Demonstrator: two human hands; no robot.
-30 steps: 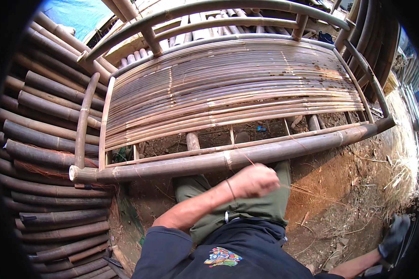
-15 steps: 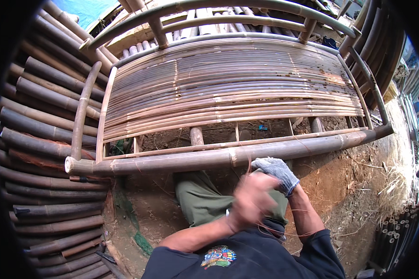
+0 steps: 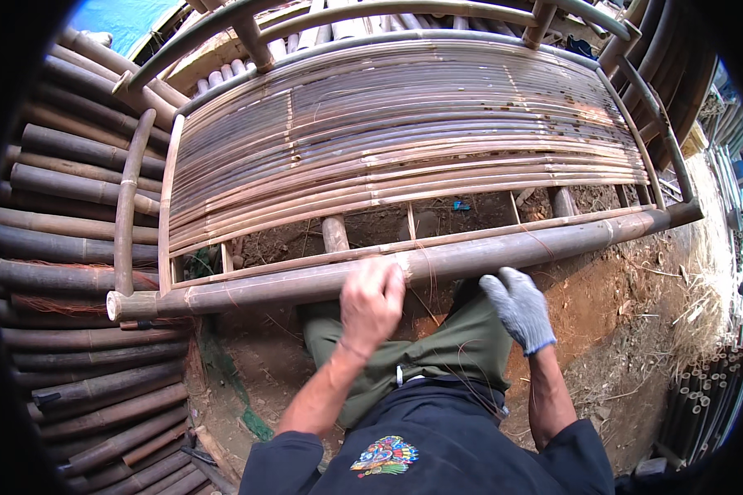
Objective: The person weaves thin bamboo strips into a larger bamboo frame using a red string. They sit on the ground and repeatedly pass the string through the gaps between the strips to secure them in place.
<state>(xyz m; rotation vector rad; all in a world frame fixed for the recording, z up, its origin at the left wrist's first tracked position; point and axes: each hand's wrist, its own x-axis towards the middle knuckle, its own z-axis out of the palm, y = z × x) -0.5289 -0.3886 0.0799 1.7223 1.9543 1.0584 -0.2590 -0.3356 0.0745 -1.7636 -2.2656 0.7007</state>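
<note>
My bare left hand (image 3: 371, 301) is closed in a fist against the near side of the thick bamboo front rail (image 3: 462, 256) of a bamboo bench. What it grips, if anything, does not show. My right hand (image 3: 520, 312), in a grey knitted glove, hangs just below the rail, farther right. Its fingers are curled, and anything between them is too small to make out. Between the hands, a thin reddish-brown string (image 3: 428, 272) loops over the rail. More thin string (image 3: 464, 351) trails over my lap. The bench seat (image 3: 396, 124) is made of long narrow bamboo slats.
Dark bamboo poles (image 3: 91, 276) are stacked along the left. A gap between slats and rail exposes cross supports (image 3: 335, 235) and a small blue scrap (image 3: 461, 205). Straw (image 3: 689, 305) and bundled thin canes (image 3: 706, 384) lie to the right. Green netting (image 3: 256, 425) rests on the dirt.
My hands, close together before, are now apart. The left has moved left and up to the rail; the gloved right has shifted slightly right. The view has shifted a little.
</note>
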